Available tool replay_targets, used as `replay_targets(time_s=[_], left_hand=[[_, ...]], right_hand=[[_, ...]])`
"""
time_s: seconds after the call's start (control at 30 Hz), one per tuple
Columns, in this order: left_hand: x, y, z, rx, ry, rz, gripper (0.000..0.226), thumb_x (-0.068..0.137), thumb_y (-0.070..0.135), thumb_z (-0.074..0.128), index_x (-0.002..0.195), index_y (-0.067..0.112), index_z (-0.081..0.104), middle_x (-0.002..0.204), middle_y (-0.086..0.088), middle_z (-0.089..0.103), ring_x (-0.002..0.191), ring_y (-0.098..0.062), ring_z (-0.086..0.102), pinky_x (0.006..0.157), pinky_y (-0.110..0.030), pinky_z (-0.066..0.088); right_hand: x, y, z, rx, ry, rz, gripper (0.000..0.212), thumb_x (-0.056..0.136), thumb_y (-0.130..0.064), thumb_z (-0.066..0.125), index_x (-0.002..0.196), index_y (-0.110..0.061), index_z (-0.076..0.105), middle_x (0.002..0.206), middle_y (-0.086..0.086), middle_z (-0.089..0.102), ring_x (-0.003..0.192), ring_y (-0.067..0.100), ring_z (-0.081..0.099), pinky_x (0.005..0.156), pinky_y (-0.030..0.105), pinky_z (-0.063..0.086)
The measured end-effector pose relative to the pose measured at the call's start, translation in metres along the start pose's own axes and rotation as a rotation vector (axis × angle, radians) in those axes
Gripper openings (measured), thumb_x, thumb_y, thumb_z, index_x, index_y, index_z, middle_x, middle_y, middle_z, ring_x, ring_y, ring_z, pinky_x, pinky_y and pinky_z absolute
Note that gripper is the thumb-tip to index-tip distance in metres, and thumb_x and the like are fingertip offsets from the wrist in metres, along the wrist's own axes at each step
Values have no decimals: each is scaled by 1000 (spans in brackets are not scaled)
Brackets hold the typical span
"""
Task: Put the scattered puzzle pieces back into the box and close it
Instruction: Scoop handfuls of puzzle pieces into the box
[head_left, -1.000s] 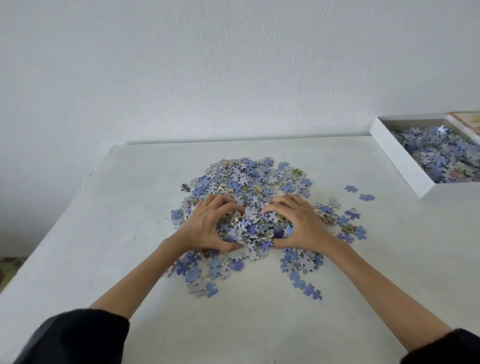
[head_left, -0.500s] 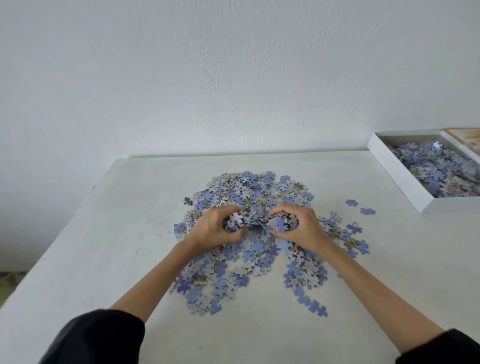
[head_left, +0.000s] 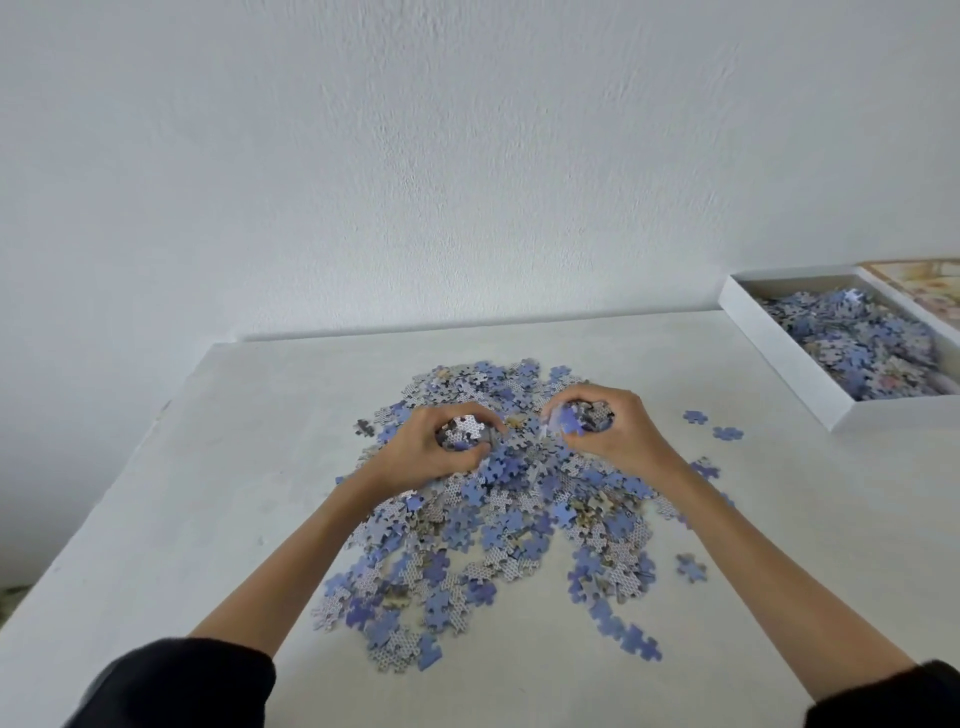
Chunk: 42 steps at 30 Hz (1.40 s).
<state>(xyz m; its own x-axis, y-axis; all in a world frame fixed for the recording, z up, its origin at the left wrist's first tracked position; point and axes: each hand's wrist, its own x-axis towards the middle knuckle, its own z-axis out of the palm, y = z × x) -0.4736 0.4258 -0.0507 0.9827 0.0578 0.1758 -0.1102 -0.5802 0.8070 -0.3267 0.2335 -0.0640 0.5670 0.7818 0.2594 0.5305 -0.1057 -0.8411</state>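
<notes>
1 head-worn wide-angle view, facing forward and down, close over table (head_left: 197, 467)

The puzzle pieces (head_left: 498, 519) are showing blue and lilac faces, some turning up grey honeycomb-patterned backs. The box (head_left: 779, 358) is showing white walls, the worktop (head_left: 208, 519) off-white, the sleeves (head_left: 182, 680) black.

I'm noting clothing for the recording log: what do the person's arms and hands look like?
The left hand and right hand are bare: no gloves, and no watch or bracelet shows at either wrist. Both forearms are uncovered. A black left sleeve and black right sleeve end near the elbows.
</notes>
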Motion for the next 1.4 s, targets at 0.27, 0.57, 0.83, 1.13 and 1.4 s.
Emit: replay_targets(time_s=[0.27, 0.57, 0.83, 1.13, 1.4], left_hand=[[26, 17, 11, 78, 98, 52, 17, 80, 35, 60, 96, 36, 65, 101, 14, 67, 81, -38, 64, 74, -50, 52], [81, 70, 57, 98, 132, 147, 16, 82, 14, 64, 97, 21, 65, 91, 19, 66, 76, -3, 64, 68, -16, 48], [138, 110, 118, 28, 129, 166, 18, 82, 5, 64, 97, 14, 66, 89, 13, 67, 76, -7, 63, 69, -19, 48], [191, 138, 184, 27, 96, 203, 20, 79, 2, 64, 96, 12, 67, 87, 7, 68, 74, -11, 63, 69, -22, 50], [239, 148, 228, 52, 46, 225, 21, 78, 0, 66, 96, 11, 68, 88, 10, 67, 77, 2, 61, 72, -12, 43]], right_hand=[[7, -4, -36, 62, 11, -138, 16, 81, -6, 67, 90, -20, 70, 90, -16, 68, 91, 2, 63, 83, 15, 46], [7, 9, -115, 105, -42, -174, 14, 79, -8, 66, 88, -17, 69, 88, -7, 68, 79, 22, 64, 72, 32, 50], [4, 38, -200, 68, -40, -187, 12, 81, -2, 66, 90, -8, 69, 91, 4, 68, 83, 18, 64, 74, 25, 50], [8, 78, -279, -21, 13, -143, 11, 81, -8, 67, 90, -14, 69, 88, -10, 67, 83, 4, 62, 79, 17, 46], [22, 125, -321, -99, 25, -125, 11, 78, -25, 68, 89, -24, 68, 94, -15, 68, 99, 0, 60, 101, 33, 39]])
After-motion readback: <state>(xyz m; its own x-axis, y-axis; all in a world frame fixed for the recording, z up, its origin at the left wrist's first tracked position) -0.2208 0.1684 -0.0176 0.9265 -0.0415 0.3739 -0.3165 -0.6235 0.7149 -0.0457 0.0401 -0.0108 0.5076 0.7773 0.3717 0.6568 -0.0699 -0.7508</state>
